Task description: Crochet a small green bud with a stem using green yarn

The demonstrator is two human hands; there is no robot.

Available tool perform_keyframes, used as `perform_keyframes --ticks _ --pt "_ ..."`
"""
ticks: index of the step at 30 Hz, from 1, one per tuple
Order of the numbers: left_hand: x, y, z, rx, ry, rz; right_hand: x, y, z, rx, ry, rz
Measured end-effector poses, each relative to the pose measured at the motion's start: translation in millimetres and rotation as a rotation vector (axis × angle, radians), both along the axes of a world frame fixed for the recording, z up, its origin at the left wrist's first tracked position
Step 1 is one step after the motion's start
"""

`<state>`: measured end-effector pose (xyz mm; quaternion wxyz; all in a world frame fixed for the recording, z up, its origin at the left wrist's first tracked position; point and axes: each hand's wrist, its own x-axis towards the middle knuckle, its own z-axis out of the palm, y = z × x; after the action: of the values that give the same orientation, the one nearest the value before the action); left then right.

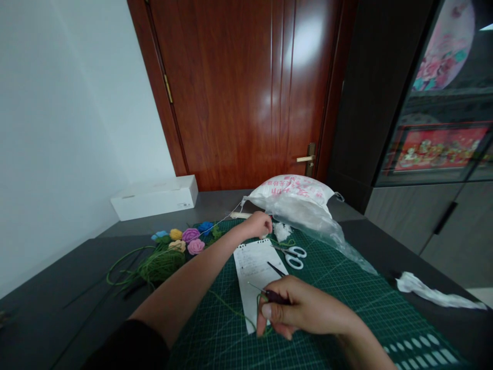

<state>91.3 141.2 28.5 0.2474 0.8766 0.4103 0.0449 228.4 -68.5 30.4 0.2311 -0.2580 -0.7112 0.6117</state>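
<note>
In the head view my right hand (296, 308) grips a crochet hook (275, 296) by its dark handle, its thin metal shaft pointing left. Green yarn (233, 310) loops round the fingers of this hand and trails off to the left. My left hand (260, 225) reaches forward to the top edge of a sheet of handwritten notepaper (252, 262). Its fingers are curled, and a small pale thing shows under them, too hidden to name. White-handled scissors (295, 256) lie right of the paper. A dark pointed tool (276, 269) rests across the paper.
Crocheted flowers (196, 246) and a green yarn bundle (162, 264) lie at left. White fluff (283, 231) sits before a stuffed plastic bag (295, 192). A green cutting mat (346, 303) covers the table's middle. A white box (157, 198) stands at back left; crumpled white material (427, 293) lies right.
</note>
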Motion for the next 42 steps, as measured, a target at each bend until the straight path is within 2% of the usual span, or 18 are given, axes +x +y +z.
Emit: perform_keyframes --ticks 4,7,9,13,17,20,25,28,31,34,37,40,42 --pt "15 5 15.0 -0.054 -0.213 0.104 0 2 -1.7 -0.005 0.045 -0.021" --pt "14 -10 23.8 -0.13 -0.348 0.116 -2 7 -3.3 -0.016 0.134 -0.147" --pt "4 -30 30.1 -0.218 -0.422 0.096 -3 12 -3.9 -0.031 0.22 -0.298" --pt "-32 -82 41.2 -0.467 -0.542 -0.021 -7 21 -0.8 -0.011 0.384 -0.614" --pt "-62 -123 41.0 -0.622 -0.59 -0.082 -16 31 9.6 -0.016 0.489 -0.675" --pt "-81 -131 36.7 -0.651 -0.583 -0.046 -18 44 19.9 -0.037 0.55 -0.677" --pt "-137 -113 37.3 -0.563 -0.738 0.152 -2 73 27.8 -0.022 0.669 -0.737" --pt "-177 -101 36.2 -0.473 -0.839 0.292 2 82 21.4 0.0 0.69 -0.759" --pt "-204 -93 29.0 -0.383 -0.874 0.45 -4 83 11.2 0.011 0.679 -0.764" --pt "-214 -88 21.0 -0.271 -0.887 0.614 -8 83 4.6 0.026 0.666 -0.773" --pt "-214 -85 22.7 -0.121 -0.893 0.745 -6 83 4.9 0.054 0.651 -0.788" --pt "-207 -86 40.0 0.027 -0.88 0.785 -3 84 13.5 0.1 0.625 -0.785" --pt "-194 -90 57.2 0.088 -0.862 0.731 -5 83 25.4 0.137 0.593 -0.751"
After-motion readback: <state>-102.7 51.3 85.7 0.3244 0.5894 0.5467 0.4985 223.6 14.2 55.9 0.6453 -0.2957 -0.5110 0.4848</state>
